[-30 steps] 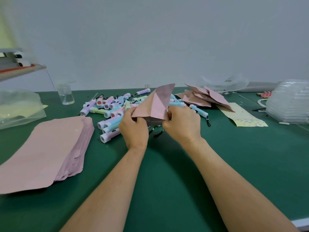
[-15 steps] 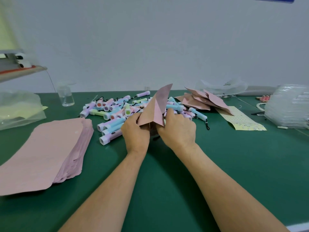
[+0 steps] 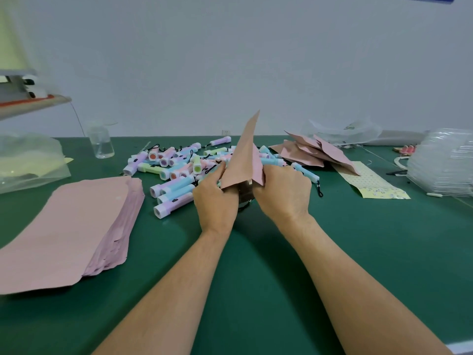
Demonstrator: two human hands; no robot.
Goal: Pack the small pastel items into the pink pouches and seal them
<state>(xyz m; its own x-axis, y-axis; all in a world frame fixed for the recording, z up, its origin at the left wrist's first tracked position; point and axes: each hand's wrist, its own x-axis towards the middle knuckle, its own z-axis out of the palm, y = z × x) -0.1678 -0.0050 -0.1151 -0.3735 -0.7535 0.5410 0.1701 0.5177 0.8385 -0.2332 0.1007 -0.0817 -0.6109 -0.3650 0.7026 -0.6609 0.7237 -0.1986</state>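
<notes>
A pink pouch stands tilted upright above the green table, its far corner pointing up. My left hand grips its lower left edge and my right hand grips its lower right edge, both at the pouch's mouth. Something dark shows inside the mouth between my hands; what it is stays unclear. Behind the pouch lies a heap of small pastel torch-like items in purple, blue, green and pink, with black cords. A thick stack of flat pink pouches lies at the left. Several pink pouches are piled at the back right.
A clear glass jar stands at the back left beside a clear plastic bag. A patterned yellow sheet lies right of the pile. Stacked clear plastic trays sit at the far right. The table's near edge shows bottom right.
The pouch has swung from a flat, sideways tilt to a steeper, more upright stand. Both hands have moved closer together at its lower end.
</notes>
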